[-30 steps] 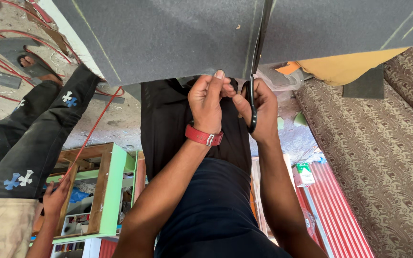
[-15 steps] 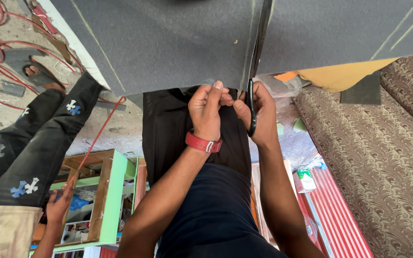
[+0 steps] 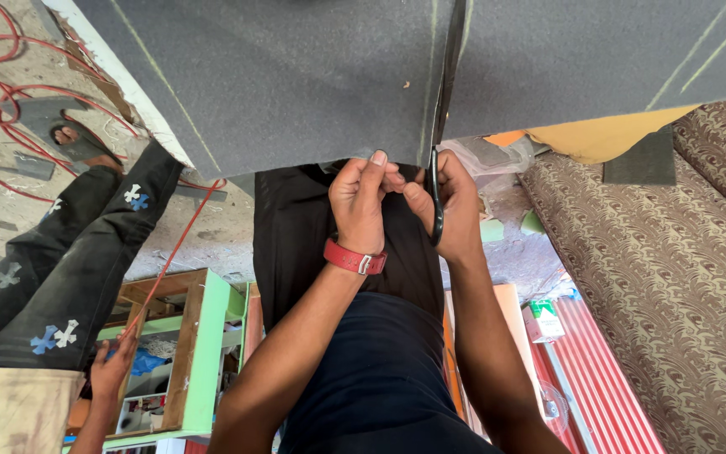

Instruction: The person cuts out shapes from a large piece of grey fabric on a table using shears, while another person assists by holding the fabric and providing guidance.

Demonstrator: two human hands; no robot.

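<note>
A large grey felt-like sheet (image 3: 296, 76) with faint chalk lines fills the top of the view. My right hand (image 3: 457, 210) grips the black handles of long scissors (image 3: 440, 126). Their blades run up into a cut in the sheet beside a chalk line. My left hand (image 3: 363, 197), with a red wrist strap (image 3: 355, 256), pinches the sheet's near edge just left of the cut and touches my right hand's fingers. Both forearms reach up from the bottom over my dark clothing.
Another person in dark jeans with cross patches (image 3: 69, 269) is on the left, one hand (image 3: 115, 370) near a green wooden shelf (image 3: 203, 353). Red cables (image 3: 2, 92) lie on the floor. Brown patterned upholstery (image 3: 674, 277), a yellow foam piece (image 3: 607, 139) and a grey offcut (image 3: 647, 160) are on the right.
My hands and the scissors stay at the sheet's edge and sit slightly lower in view. The other person's leg has shifted a little.
</note>
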